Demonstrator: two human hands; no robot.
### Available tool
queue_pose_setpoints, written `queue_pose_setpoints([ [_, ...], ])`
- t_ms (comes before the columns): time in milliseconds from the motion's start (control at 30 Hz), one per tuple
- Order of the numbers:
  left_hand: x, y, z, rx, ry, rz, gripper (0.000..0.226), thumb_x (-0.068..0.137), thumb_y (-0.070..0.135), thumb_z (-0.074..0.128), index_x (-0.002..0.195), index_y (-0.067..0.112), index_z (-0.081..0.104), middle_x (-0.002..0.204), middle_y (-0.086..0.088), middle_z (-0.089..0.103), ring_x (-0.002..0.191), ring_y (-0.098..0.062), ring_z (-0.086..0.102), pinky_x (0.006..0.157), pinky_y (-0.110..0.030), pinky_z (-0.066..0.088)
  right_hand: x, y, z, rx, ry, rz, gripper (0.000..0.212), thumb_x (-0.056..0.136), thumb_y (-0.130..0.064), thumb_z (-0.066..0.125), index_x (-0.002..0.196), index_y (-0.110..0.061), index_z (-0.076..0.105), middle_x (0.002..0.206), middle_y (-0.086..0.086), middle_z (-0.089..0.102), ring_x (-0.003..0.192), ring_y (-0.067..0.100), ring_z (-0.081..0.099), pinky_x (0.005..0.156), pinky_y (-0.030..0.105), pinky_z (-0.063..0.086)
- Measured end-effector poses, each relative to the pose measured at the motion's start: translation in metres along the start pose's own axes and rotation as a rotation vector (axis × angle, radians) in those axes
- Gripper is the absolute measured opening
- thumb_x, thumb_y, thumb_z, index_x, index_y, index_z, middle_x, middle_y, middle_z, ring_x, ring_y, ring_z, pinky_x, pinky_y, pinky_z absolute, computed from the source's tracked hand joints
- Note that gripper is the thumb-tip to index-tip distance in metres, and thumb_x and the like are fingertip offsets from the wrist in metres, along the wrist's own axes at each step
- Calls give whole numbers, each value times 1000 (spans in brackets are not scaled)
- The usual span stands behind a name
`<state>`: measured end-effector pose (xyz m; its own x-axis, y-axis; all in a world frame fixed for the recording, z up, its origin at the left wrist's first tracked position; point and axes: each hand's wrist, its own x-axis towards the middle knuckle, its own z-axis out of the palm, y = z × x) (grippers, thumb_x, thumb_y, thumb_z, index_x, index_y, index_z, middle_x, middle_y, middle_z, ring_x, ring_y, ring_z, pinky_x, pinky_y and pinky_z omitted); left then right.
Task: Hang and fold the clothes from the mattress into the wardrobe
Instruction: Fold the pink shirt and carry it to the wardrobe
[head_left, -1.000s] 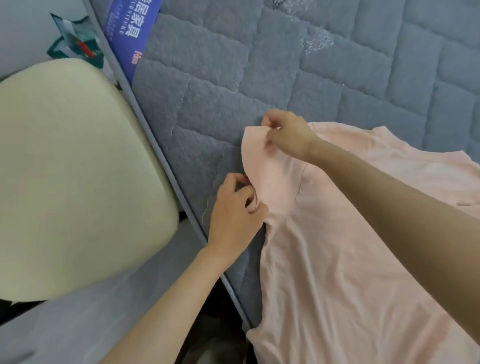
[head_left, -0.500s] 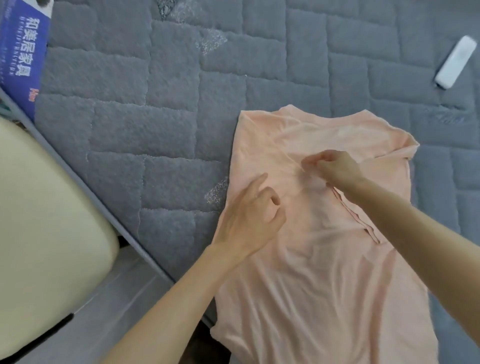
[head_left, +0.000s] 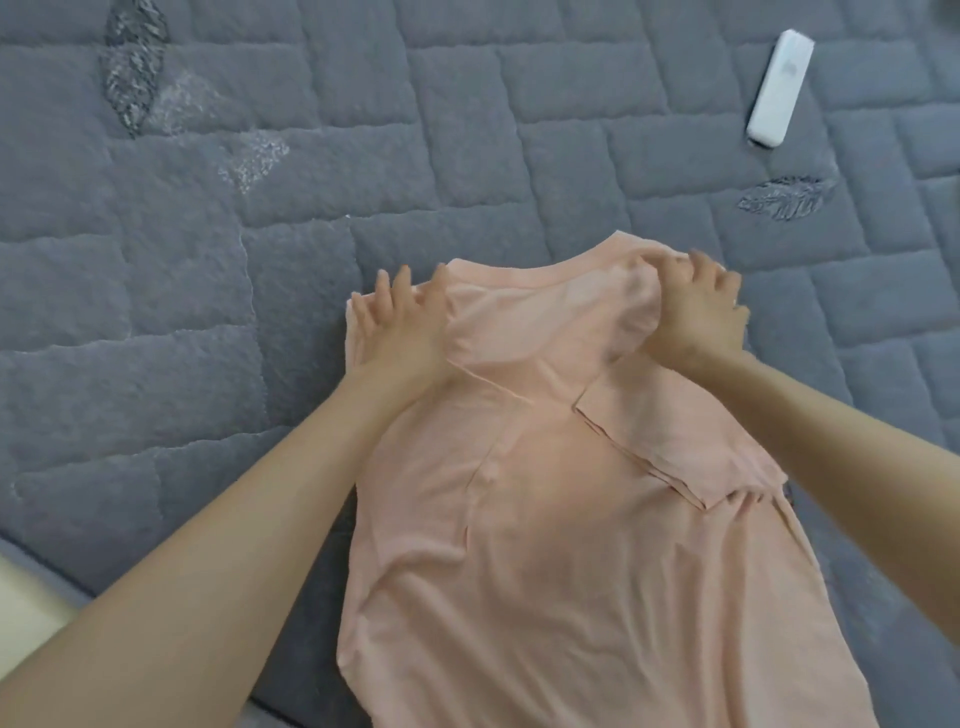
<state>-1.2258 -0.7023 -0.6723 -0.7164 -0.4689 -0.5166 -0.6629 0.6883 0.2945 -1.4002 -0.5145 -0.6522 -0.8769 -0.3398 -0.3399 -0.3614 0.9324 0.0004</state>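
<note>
- The left hand (head_left: 400, 322) is lying flat with its fingers straight and spread, pressing on the shoulder edge of the pink shirt (head_left: 571, 545) at about 11 o'clock of the garment; it is gripping nothing.
- The right hand (head_left: 696, 312) is sitting at about 1 o'clock of the shirt with its fingers curled, bunching a raised fold of the fabric beside the neckline.
- The grey quilted mattress (head_left: 208, 260) is filling almost the whole view and carrying everything else; leaf-like stitched patches are showing at 11 o'clock and 2 o'clock.
- The pink shirt is lying on the mattress, running from the centre down to 6 o'clock, its neckline pointing toward 12 o'clock. Both sleeves are lying turned in over the body, with their hems meeting in a slanted line just right of centre.
- A white oblong object (head_left: 779, 96) is lying tilted on the mattress at 1 o'clock, well apart from the shirt and both hands.
- A cream-coloured surface (head_left: 21, 597) is peeking in at 8 o'clock, beyond the mattress edge; what it is cannot be told.
</note>
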Motion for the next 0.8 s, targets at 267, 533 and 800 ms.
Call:
queue_pose_setpoints([
  [267,20,-6,10,75,115,28,99,60,42,82,136,9,28,114,-12,58,109,-34,49,95,-40,34,51,4,6,-289,-110,-187,125,59,-21,86,152,-26,2,142,14,34,139,35,22,115,55,4],
  [533,2,-6,10,66,138,98,21,80,31,68,83,15,55,83,-4,61,83,-31,58,59,-34,34,25,21,-2,-277,-115,-307,28,79,-22,66,104,-13,57,102,14,66,100,35,58,76,35,31],
  [800,-81,4,28,227,583,374,49,62,-9,58,101,15,73,43,0,49,39,-22,36,54,-23,21,-44,76,3,-11,377,-568,20,61,-3,41,66,-19,29,49,6,46,43,27,33,58,30,20],
])
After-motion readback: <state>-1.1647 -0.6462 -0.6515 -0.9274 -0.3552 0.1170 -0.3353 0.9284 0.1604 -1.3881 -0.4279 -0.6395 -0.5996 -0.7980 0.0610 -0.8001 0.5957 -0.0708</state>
